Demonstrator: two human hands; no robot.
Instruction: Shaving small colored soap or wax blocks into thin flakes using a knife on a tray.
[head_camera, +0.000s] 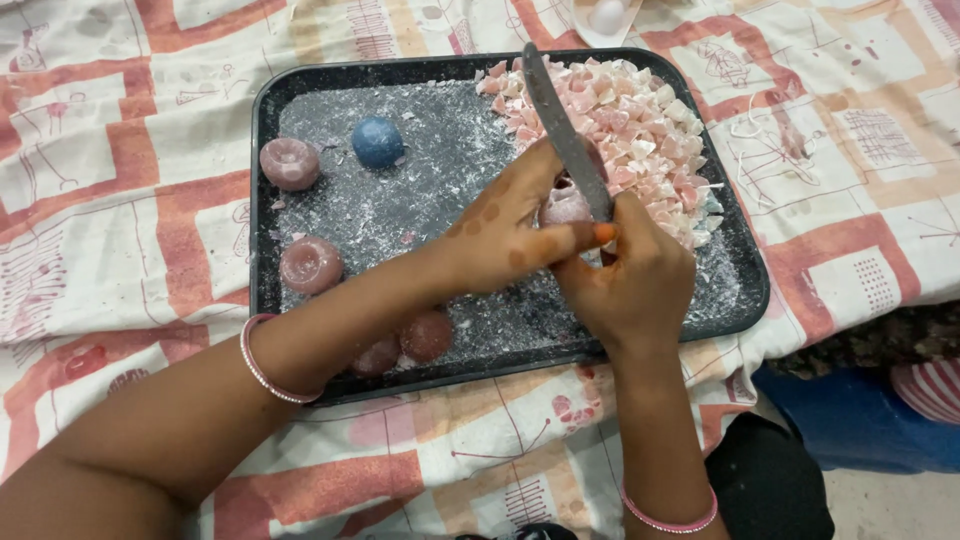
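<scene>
My left hand (510, 225) clamps a pink lump (565, 205) over the middle of the tray (262, 200), fingers closed around it from the left. My right hand (630, 275) grips a knife (560, 125), fingers wrapped tight on the handle; the blade points up and away, its edge lying against the lump.

Done, as I judge it: a large heap of pink and white chips (630, 130) fills the tray's far right corner, and fine white dust and crumbs coat most of the tray floor.

Left, as I judge it: a blue ball (378, 142) sits whole near the tray's far left. Two pink discs (290, 163) (311, 264) lie along the left side, both uncut. Two darker red pieces (405, 345) rest at the near edge, partly hidden under my left forearm. The lump in hand appears only partly cut; how much of it remains I cannot tell, since my fingers cover it.

The tray stands on a patterned cloth (120, 150).
</scene>
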